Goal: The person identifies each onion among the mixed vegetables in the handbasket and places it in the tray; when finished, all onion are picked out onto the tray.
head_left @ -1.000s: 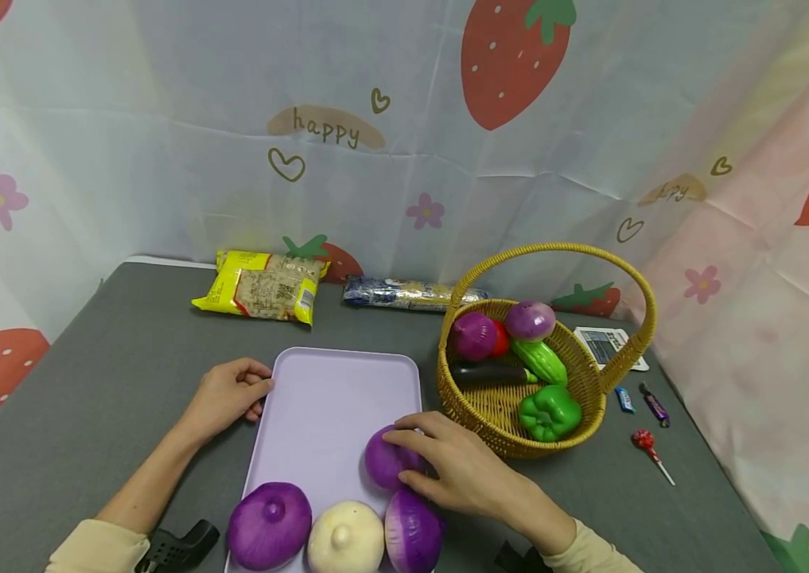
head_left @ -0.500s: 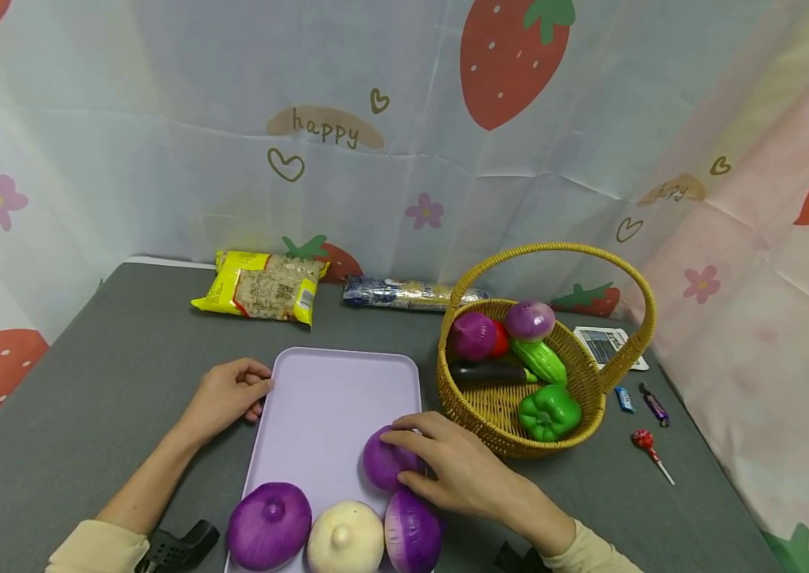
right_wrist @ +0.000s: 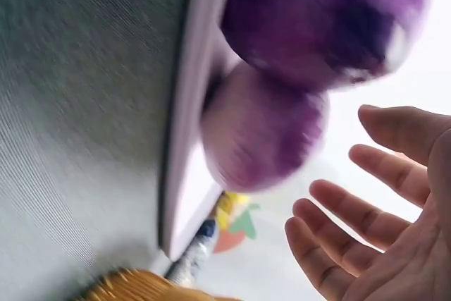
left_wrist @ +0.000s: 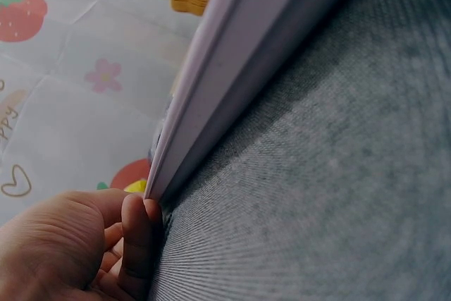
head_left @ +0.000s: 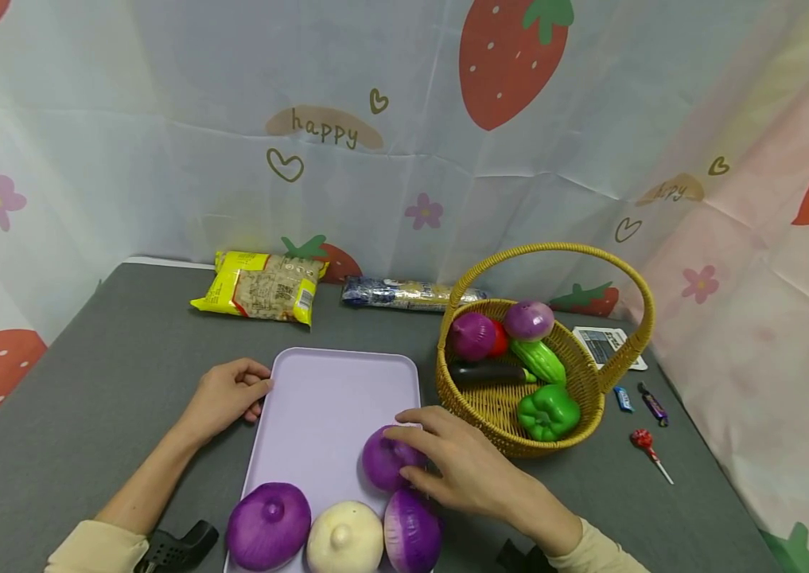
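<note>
A pale lilac tray (head_left: 336, 398) lies on the grey table. My left hand (head_left: 227, 398) pinches its left rim, thumb and fingertips meeting at the edge in the left wrist view. On the tray's right side sits a small purple onion (head_left: 383, 461). My right hand (head_left: 461, 469) hovers over it with fingers spread; the right wrist view shows a gap between the fingertips (right_wrist: 320, 188) and the onion (right_wrist: 261, 132). Along the tray's near end are a large purple onion (head_left: 268, 525), a white onion (head_left: 344, 537) and a purple-and-white onion (head_left: 411, 533).
Right of the tray stands a wicker basket (head_left: 493, 410) holding onions, an eggplant (head_left: 486, 374), a green bell pepper (head_left: 549, 412) and more. A yellow bag (head_left: 261, 286) and a long foil packet (head_left: 404, 294) lie behind. Wrapped candies and a lollipop (head_left: 643, 442) are at right.
My right hand has lifted slightly off the small purple onion and its fingers have loosened. The left hand and the tray stay where they were.
</note>
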A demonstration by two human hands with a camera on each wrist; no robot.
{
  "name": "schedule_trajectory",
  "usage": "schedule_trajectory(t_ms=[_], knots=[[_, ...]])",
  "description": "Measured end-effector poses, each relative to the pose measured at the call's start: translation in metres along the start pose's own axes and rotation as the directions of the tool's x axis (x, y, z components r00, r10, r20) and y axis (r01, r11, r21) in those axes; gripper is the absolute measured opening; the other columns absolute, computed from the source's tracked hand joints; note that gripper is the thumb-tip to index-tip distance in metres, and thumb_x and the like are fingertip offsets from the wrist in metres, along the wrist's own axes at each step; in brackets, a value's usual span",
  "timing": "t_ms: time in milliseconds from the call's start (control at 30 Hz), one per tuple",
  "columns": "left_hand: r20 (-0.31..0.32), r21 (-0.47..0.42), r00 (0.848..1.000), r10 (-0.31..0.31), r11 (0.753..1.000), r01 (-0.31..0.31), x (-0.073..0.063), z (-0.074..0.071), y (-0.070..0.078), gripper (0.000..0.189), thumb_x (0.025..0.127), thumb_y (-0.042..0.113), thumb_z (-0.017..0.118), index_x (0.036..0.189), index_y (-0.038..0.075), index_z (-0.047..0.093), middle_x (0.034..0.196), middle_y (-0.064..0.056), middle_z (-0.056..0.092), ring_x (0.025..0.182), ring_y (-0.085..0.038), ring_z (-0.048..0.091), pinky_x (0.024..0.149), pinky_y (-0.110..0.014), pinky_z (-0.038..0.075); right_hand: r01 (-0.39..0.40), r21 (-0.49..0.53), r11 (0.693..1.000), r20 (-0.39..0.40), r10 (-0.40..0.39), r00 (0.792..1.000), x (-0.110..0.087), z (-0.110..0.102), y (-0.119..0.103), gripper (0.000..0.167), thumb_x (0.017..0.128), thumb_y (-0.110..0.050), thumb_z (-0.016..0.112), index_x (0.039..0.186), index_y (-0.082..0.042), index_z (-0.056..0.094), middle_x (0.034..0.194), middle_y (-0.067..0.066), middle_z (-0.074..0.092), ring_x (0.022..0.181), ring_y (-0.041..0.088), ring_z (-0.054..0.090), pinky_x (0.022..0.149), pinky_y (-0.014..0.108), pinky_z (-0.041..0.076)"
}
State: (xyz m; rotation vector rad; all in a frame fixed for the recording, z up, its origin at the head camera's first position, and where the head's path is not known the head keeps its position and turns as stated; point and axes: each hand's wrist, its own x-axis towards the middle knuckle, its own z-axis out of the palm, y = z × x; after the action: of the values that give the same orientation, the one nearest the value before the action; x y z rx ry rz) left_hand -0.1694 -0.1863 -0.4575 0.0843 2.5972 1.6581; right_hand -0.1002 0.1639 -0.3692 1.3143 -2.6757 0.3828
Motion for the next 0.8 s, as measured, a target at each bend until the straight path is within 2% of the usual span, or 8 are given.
schedule_trajectory(t_ms=[200, 400, 500, 600, 667, 800], knots=[[0.006, -0.015, 1.0, -0.001, 1.0, 0.001, 0.0, -0.001, 0.003, 0.031, 0.094, 0.016, 0.062, 0.115, -0.007, 0.061, 0.086, -0.013, 0.069, 0.056, -0.008, 0.061, 0.053, -0.025, 0.058, -0.004, -0.034, 0.999, -0.122, 0.0, 0.993, 0.004, -0.029, 0.008, 0.041, 0.084, -0.023, 0.076, 0.123, -0.016, 0.066, 0.127, 0.004, 0.062, 0.117, 0.018, 0.059, 0.096, 0.035, 0.056], [0.007, -0.011, 1.0, -0.003, 1.0, 0.003, -0.001, 0.0, 0.002, 0.029, 0.094, 0.014, 0.062, 0.114, -0.007, 0.061, 0.085, -0.013, 0.069, 0.057, -0.009, 0.062, 0.054, -0.026, 0.059, -0.03, -0.085, 0.996, -0.245, 0.009, 0.97, 0.011, -0.063, 0.03, 0.036, 0.083, -0.018, 0.076, 0.118, -0.012, 0.068, 0.121, 0.007, 0.065, 0.115, 0.021, 0.06, 0.095, 0.039, 0.056], [0.008, -0.006, 1.0, -0.004, 1.0, 0.004, 0.0, -0.001, 0.002, 0.028, 0.094, 0.014, 0.061, 0.113, -0.007, 0.061, 0.085, -0.013, 0.068, 0.058, -0.01, 0.062, 0.054, -0.027, 0.059, -0.079, -0.111, 0.991, -0.282, 0.044, 0.958, 0.016, -0.079, 0.043, 0.032, 0.083, -0.015, 0.075, 0.114, -0.009, 0.069, 0.119, 0.009, 0.066, 0.112, 0.024, 0.061, 0.093, 0.042, 0.056], [0.005, -0.004, 1.0, -0.001, 1.0, 0.001, 0.0, -0.002, 0.002, 0.027, 0.094, 0.013, 0.061, 0.113, -0.006, 0.061, 0.084, -0.013, 0.068, 0.058, -0.01, 0.062, 0.054, -0.027, 0.059, -0.151, -0.131, 0.98, -0.294, 0.107, 0.95, 0.023, -0.091, 0.059, 0.026, 0.085, -0.015, 0.072, 0.111, -0.009, 0.071, 0.116, 0.009, 0.067, 0.109, 0.027, 0.062, 0.087, 0.044, 0.057], [0.005, -0.007, 1.0, 0.004, 1.0, -0.004, 0.0, -0.002, 0.002, 0.028, 0.094, 0.013, 0.062, 0.113, -0.007, 0.061, 0.084, -0.013, 0.068, 0.058, -0.01, 0.062, 0.054, -0.027, 0.059, -0.205, -0.137, 0.969, -0.274, 0.161, 0.948, 0.03, -0.096, 0.069, 0.024, 0.088, -0.016, 0.069, 0.111, -0.011, 0.071, 0.115, 0.008, 0.068, 0.108, 0.027, 0.062, 0.085, 0.045, 0.057], [0.013, -0.012, 1.0, 0.002, 1.0, -0.002, -0.001, -0.002, 0.001, 0.028, 0.094, 0.014, 0.062, 0.113, -0.007, 0.061, 0.084, -0.012, 0.069, 0.058, -0.01, 0.062, 0.054, -0.026, 0.059, -0.286, -0.162, 0.944, -0.168, 0.259, 0.951, 0.042, -0.099, 0.089, 0.028, 0.09, -0.019, 0.067, 0.117, -0.01, 0.069, 0.117, 0.01, 0.067, 0.111, 0.031, 0.061, 0.087, 0.048, 0.056]])
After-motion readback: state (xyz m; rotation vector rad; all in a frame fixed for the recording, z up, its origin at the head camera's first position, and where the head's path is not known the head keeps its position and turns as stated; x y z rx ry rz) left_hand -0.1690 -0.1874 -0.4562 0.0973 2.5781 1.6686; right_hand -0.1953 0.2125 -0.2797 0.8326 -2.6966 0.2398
